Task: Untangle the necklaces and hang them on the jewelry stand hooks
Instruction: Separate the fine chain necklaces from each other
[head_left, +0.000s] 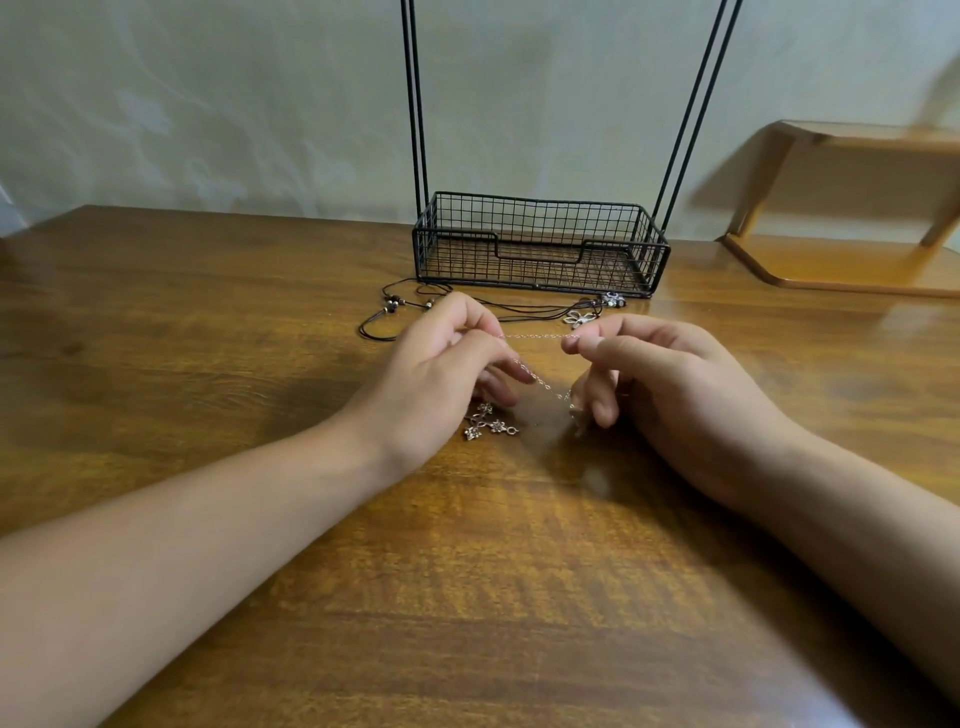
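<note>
A thin silver chain necklace is stretched between my two hands above the wooden table. My left hand pinches one end of the strand and my right hand pinches the other. More chain runs down between my fingers to a cluster of silver flower charms lying on the table below my left hand. Behind my hands lies a black cord necklace with beads and a silver flower pendant. The black wire jewelry stand rises at the back; its hooks are out of view.
The stand's basket base sits at the table's far edge, with two pairs of black uprights going up out of frame. A small wooden shelf stands at the back right. A pale wall lies behind.
</note>
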